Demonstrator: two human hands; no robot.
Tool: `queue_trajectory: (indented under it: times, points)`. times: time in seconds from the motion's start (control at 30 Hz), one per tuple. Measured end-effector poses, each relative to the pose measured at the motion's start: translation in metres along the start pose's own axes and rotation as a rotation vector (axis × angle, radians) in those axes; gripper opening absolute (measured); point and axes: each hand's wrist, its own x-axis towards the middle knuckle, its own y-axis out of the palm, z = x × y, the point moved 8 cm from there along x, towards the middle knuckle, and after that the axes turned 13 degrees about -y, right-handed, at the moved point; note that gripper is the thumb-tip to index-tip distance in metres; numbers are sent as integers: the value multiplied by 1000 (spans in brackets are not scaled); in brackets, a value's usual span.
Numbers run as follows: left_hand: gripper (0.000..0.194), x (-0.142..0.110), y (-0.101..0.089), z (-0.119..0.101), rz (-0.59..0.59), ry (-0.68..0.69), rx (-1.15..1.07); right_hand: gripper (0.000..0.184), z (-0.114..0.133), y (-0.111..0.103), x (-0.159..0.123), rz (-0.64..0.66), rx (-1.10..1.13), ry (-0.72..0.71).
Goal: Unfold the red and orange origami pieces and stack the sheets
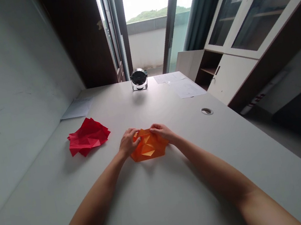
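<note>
A creased sheet of orange paper point(148, 147) lies on the white table in front of me, its folds raised in the middle. My left hand point(129, 141) grips its far left edge, thumb on top and fingers curled behind. At the far right edge, my right hand point(161, 130) pinches the same paper between thumb and fingers. Part of the paper's right side is hidden under my right hand. To the left, apart from both hands, sits a folded, crinkled piece of red paper point(89, 135).
A round black-and-silver device point(139, 78) stands at the table's far edge. White papers point(189, 87) lie at the far right, and another paper stack point(76, 108) at the far left by the wall. A cable-hole ring point(206, 111) is set in the table point(161, 203) on the right.
</note>
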Motion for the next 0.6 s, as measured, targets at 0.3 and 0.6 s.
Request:
queue_trajectory:
  times: [0.3,0.6]
  points:
    - [23,-5,2,-2,80,-77,10,29,4,12,0,143,-237,-80]
    - [23,1,-18,40,-60,-389,-134,15,84,57,-25,184,-888,-738]
